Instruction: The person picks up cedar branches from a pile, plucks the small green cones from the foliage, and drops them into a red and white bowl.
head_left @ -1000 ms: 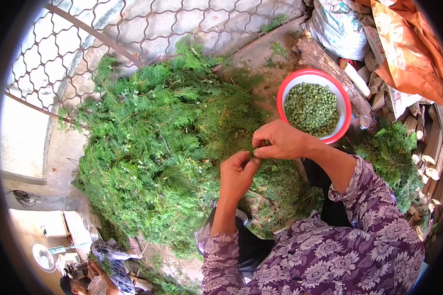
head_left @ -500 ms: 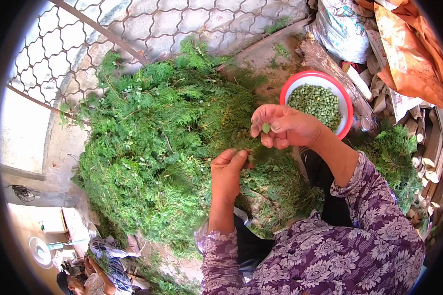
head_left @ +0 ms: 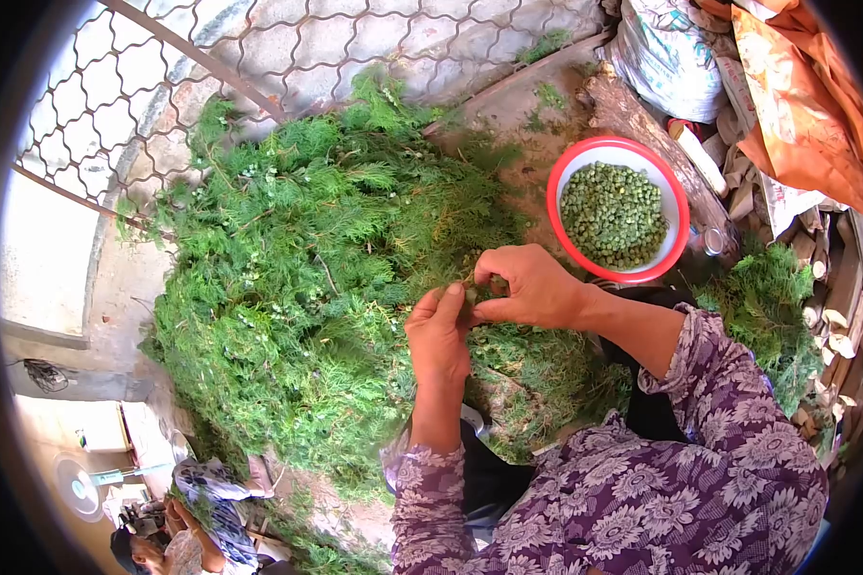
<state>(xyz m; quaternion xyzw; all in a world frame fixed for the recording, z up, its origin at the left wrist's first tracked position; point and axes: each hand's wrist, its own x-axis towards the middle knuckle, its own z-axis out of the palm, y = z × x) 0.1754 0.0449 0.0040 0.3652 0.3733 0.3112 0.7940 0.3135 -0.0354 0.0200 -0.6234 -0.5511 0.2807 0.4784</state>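
Observation:
Over the pile of green conifer branches (head_left: 288, 249), my left hand (head_left: 438, 331) pinches a small sprig, mostly hidden by the fingers. My right hand (head_left: 530, 289) is beside it, thumb and fingers curved round the same spot and nearly touching the left fingertips. What my right fingers hold, if anything, is hidden. A white basin with a red rim (head_left: 555, 213) stands above and right of my right hand, with many small green cones (head_left: 616, 213) in it.
A wire mesh fence (head_left: 355, 43) runs along the top. At the upper right lie a white sack (head_left: 669, 67), an orange sack (head_left: 801, 96) and a log (head_left: 642, 120). Another person (head_left: 187, 537) sits at the lower left near a fan (head_left: 79, 487).
My right hand has moved down and left from near the basin to my left hand. The small green piece seen in its fingers before is no longer visible.

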